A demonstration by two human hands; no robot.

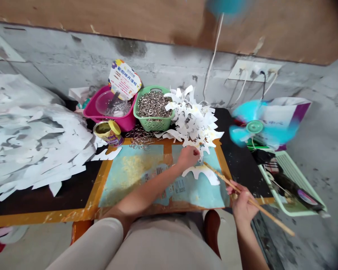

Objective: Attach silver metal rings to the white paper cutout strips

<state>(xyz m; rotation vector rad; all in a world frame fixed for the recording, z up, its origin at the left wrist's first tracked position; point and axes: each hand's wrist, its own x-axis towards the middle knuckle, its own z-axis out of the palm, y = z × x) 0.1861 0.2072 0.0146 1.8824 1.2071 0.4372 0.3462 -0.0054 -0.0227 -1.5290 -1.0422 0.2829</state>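
Wooden stick (259, 208) gripped midway in the right hand (244, 204), apparently for steady control, reaches a white cutout (202, 171) lying on the blue mat (129, 180); the left hand (187, 157) curls at the mat's far edge, its hold unclear.

Single head-worn view, facing forward and down, fairly near

It looks from above a pale beige cloth shirt (163, 243) at 6 o'clock, across a flat black tabletop (242, 165), to a rough grey plaster wall (169, 65) at 12, centred near the bare left hand (188, 156).
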